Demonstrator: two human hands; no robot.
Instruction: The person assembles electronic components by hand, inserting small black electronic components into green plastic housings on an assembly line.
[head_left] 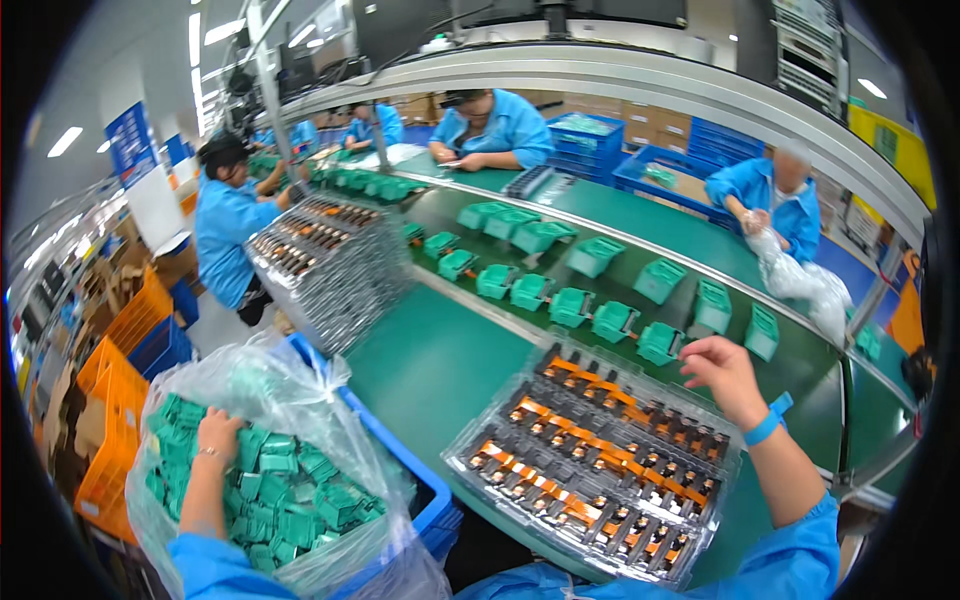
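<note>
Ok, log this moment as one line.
left hand: among green parts in clear bag | right hand: raised by green housing, nothing visibly held | clear tray: orange-and-black parts in rows

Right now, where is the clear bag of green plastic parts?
The clear bag is at lower left in the head view, in the blue crate, with the left hand on its green plastic parts.

Under the left hand [218, 434], hard, smooth plastic with a satin sheen in the green housings [300, 522]. Around that hand, thin, crinkled, glossy film in the clear bag [310, 395]; to its right, smooth plastic in the blue crate [436, 508]. Below and left of the right hand [724, 375], shiny, transparent plastic in the moulded tray [464, 458], with glossy orange strips [560, 428]. Behind its wrist, matt, creased cloth in the sleeve [800, 550]. Between both hands, smooth, faintly glossy worktop [420, 350].
</note>
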